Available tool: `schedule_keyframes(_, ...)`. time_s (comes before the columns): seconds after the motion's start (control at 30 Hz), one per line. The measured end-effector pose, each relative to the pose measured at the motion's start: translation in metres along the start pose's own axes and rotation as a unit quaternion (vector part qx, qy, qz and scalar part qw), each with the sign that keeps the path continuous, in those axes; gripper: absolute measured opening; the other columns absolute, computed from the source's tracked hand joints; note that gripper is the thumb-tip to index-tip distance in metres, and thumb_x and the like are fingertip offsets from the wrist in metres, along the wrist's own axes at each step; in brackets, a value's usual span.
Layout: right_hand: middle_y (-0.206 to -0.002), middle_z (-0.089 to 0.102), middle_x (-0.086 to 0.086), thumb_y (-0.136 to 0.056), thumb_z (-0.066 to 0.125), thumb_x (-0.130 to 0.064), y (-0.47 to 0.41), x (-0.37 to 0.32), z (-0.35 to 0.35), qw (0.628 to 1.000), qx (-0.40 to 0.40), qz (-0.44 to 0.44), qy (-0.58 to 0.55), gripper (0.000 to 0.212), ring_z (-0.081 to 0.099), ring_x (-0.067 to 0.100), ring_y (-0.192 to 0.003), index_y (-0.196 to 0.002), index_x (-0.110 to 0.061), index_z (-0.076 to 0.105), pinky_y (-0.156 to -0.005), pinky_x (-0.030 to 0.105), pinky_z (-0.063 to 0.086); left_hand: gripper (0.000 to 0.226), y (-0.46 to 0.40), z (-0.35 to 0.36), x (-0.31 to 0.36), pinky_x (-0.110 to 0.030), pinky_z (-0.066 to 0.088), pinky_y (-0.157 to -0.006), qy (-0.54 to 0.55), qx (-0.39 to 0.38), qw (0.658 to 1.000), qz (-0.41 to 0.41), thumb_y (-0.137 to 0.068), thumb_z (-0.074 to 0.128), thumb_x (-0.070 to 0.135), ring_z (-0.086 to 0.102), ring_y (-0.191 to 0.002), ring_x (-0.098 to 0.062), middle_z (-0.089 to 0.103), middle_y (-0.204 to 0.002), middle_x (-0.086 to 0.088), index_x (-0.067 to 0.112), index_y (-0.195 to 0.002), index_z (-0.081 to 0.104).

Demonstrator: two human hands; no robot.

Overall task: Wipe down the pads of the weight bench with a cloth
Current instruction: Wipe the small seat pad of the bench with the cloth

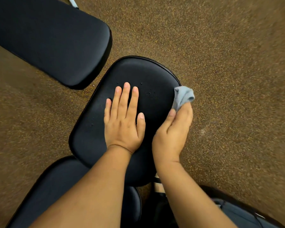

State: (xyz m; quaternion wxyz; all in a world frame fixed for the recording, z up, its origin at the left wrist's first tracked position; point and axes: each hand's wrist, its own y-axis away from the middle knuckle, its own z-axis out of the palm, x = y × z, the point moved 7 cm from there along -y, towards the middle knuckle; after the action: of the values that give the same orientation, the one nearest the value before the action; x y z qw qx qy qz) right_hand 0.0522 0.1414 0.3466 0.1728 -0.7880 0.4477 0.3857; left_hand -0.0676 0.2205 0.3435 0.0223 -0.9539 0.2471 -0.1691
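Note:
A black oval seat pad (92,132) fills the middle of the view. My left hand (124,119) lies flat on it, palm down, fingers spread a little. At the pad's right edge my right hand (173,134) grips a bunched grey-blue cloth (183,96); the cloth sticks out past the fingers and touches the pad's rim. A long black back pad (53,40) stretches across the upper left. Another black pad (56,188) sits at the lower left, partly under my left forearm.
Brown speckled floor (229,63) surrounds the bench on all sides. A white frame part (72,1) shows at the top left. Part of the bench frame (158,185) and my dark clothing (240,213) appear at the bottom right.

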Motion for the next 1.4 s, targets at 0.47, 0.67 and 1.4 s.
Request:
schedule_keyframes(0.47, -0.124, 0.048, 0.000, -0.100, 0.036, -0.015, 0.047, 0.026, -0.005, 0.993, -0.060, 0.043, -0.095, 0.043, 0.039, -0.003, -0.118, -0.139, 0.004, 0.037, -0.101, 0.004, 0.024, 0.062, 0.000, -0.001, 0.002, -0.041, 0.004, -0.121, -0.004, 0.011, 1.000, -0.005, -0.095, 0.033, 0.034, 0.013, -0.150, -0.024, 0.021, -0.161, -0.006, 0.017, -0.154, 0.023)
schedule_keyframes(0.67, -0.124, 0.049, -0.021, -0.103, 0.029, -0.035, 0.055, 0.037, 0.000, 0.963, -0.123, 0.150, -0.187, 0.049, 0.041, -0.019, -0.117, -0.142, -0.007, 0.039, -0.097, -0.001, 0.021, 0.062, 0.001, -0.003, 0.003, -0.041, 0.004, -0.121, -0.005, 0.015, 1.000, -0.002, -0.095, 0.034, 0.033, 0.012, -0.150, -0.024, 0.019, -0.162, -0.006, 0.017, -0.154, 0.023)
schedule_keyframes(1.4, -0.161, 0.013, -0.005, -0.093, 0.020, -0.056, 0.045, 0.024, -0.005, 0.948, -0.122, 0.160, -0.247, 0.074, 0.010, -0.007, -0.141, -0.154, -0.013, 0.016, -0.110, 0.003, 0.006, 0.061, 0.003, -0.003, 0.002, -0.044, 0.007, -0.121, -0.004, 0.024, 1.000, 0.003, -0.097, 0.035, 0.032, 0.012, -0.150, -0.024, 0.018, -0.162, -0.007, 0.017, -0.155, 0.022)
